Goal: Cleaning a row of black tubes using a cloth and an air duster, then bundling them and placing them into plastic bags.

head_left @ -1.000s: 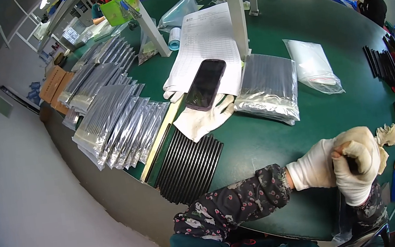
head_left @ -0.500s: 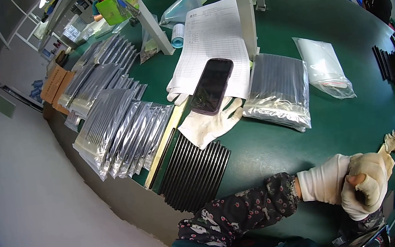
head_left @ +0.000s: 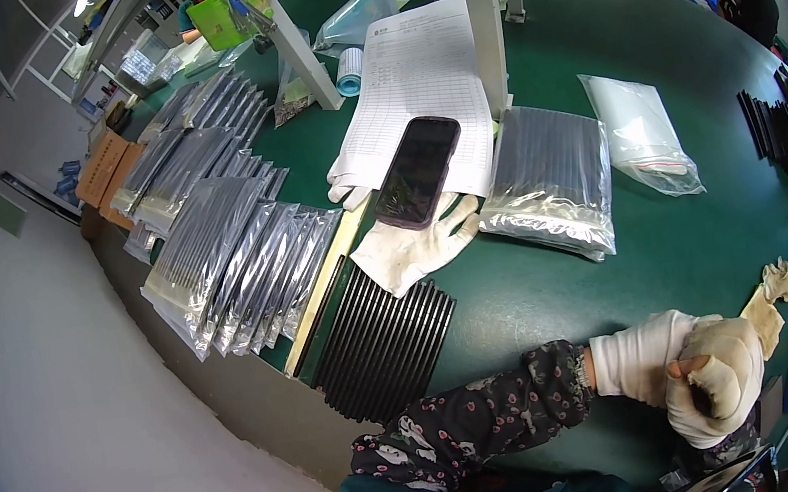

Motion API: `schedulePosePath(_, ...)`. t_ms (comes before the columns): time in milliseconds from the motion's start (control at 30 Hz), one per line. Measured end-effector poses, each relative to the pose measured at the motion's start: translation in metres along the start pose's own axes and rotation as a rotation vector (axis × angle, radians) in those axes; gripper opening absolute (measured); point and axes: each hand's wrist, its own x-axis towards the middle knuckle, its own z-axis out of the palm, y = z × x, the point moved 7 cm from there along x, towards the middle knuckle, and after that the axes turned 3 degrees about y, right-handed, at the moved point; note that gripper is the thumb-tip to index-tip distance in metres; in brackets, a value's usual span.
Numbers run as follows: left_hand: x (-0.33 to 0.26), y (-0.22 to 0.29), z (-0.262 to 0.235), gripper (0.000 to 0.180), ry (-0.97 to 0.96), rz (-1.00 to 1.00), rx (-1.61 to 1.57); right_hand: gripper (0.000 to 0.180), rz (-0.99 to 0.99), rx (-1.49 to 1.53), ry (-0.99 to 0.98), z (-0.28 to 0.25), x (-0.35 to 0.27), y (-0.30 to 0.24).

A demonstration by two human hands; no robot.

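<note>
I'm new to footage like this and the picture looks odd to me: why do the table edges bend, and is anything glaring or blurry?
Head view: it is a fisheye picture, so the green table curves toward the dark round rim. Light glints off the clear bag of black strips. The gloved hands at the lower right look stretched and a little soft.

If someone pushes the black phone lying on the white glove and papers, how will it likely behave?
The black phone looks stiff and flat, so it should not roll or tip. It rests partly on a soft white glove and on printed papers, so a push may drag these along. Its glossy face probably feels slippery.
</note>
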Motion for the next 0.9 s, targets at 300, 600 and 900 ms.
schedulePosePath(300, -0.007, -0.020, -0.010, 0.050, 0.361, -0.006, 0.188, 0.032, 0.177, -0.203, -0.038, -0.003, -0.002, 0.019)
schedulePosePath(600, -0.012, -0.022, -0.008, 0.037, 0.324, -0.010, 0.415, 0.040, 0.097, -0.032, -0.026, 0.000, -0.006, 0.015)
schedulePosePath(900, -0.008, -0.012, -0.009, 0.037, 0.161, 0.103, 0.304, 0.111, 0.686, 0.661, 0.092, -0.002, -0.022, 0.048)
